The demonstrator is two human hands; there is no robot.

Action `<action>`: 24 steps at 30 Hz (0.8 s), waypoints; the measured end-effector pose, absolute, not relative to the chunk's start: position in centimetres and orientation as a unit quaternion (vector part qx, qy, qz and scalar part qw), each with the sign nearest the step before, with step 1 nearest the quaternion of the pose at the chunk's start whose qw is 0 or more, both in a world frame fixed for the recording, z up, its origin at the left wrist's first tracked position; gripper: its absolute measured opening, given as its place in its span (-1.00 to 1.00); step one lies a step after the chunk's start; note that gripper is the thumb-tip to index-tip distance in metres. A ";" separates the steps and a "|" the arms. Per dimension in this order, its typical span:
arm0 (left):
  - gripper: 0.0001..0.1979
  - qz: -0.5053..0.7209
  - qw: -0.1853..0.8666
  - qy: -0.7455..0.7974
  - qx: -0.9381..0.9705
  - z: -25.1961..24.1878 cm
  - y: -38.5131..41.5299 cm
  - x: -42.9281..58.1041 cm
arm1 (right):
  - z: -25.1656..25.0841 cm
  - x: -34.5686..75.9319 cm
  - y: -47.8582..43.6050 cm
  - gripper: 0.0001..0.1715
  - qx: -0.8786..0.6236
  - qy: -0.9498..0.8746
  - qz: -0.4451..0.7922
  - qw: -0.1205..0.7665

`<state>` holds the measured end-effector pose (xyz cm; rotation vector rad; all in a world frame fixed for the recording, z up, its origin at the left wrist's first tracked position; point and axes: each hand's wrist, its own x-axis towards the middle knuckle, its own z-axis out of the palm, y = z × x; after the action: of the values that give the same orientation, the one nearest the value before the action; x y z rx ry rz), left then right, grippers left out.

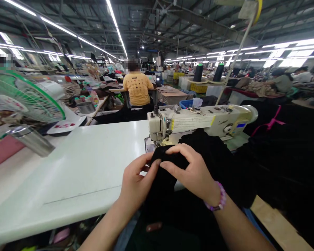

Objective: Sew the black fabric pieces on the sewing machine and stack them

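Your white sewing tabletop (102, 150) spreads across the left and middle, a thin dark line running near its front edge. The black cloth (167, 177) hangs over your side of the table, its raised fold just in front of the needle area, and more black material lies along the right. Beyond the table, a co-worker in a yellow shirt (137, 89) sits with their back to you. The industrial sewing machine (188, 120) stands behind the cloth, its small blue display at the right end. A green-rimmed fan (28, 94) is on your left. Your left hand (137, 176) pinches the fold between thumb and fingers; your right hand (195, 170) grips it too, index finger on top, thumb near the left thumb. A stainless-steel tumbler (32, 139) lies tilted below the fan. A purple-and-pink beaded bracelet (221, 198) circles your right wrist.
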<state>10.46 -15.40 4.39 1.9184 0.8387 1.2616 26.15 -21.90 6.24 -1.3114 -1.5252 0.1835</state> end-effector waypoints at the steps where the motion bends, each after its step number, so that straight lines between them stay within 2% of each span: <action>1: -0.83 0.491 0.326 0.321 0.741 4.4 -15.6 10.1 | 6.2 25.6 -21.4 -0.76 -0.550 -0.630 0.112 0.536; 3: -0.79 0.507 0.305 0.322 0.739 4.3 -16.0 9.5 | 6.2 24.6 -20.7 -0.75 -0.552 -0.604 0.170 0.549; 5: -0.72 0.518 0.313 0.340 0.719 4.4 -16.5 8.8 | 6.2 23.7 -20.2 -0.83 -0.549 -0.585 0.205 0.561; 8: -0.60 0.496 0.429 0.362 0.663 4.4 -16.6 7.7 | 6.2 23.4 -19.7 -0.90 -0.520 -0.611 0.227 0.552; 10: -0.62 0.476 0.516 0.353 0.619 4.4 -16.2 7.2 | 6.1 23.7 -19.6 -0.83 -0.491 -0.644 0.238 0.537; 12: -0.66 0.477 0.549 0.351 0.590 4.6 -15.5 7.0 | 5.9 24.1 -19.5 -0.79 -0.476 -0.663 0.249 0.521; 19: -0.80 0.494 0.500 0.371 0.607 6.0 -13.3 8.0 | 6.2 25.5 -18.6 -0.77 -0.472 -0.730 0.230 0.438; 22: -0.75 0.507 0.502 0.377 0.590 6.6 -12.1 7.7 | 6.1 26.6 -17.9 -0.59 -0.469 -0.775 0.148 0.395; 24: -0.74 0.529 0.437 0.410 0.601 6.7 -11.1 7.4 | 5.9 27.2 -17.6 -0.63 -0.473 -0.770 0.082 0.420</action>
<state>7.37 -11.07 6.71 1.4960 1.0192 1.3150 27.20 -17.62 5.86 -1.1867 -1.9298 0.2044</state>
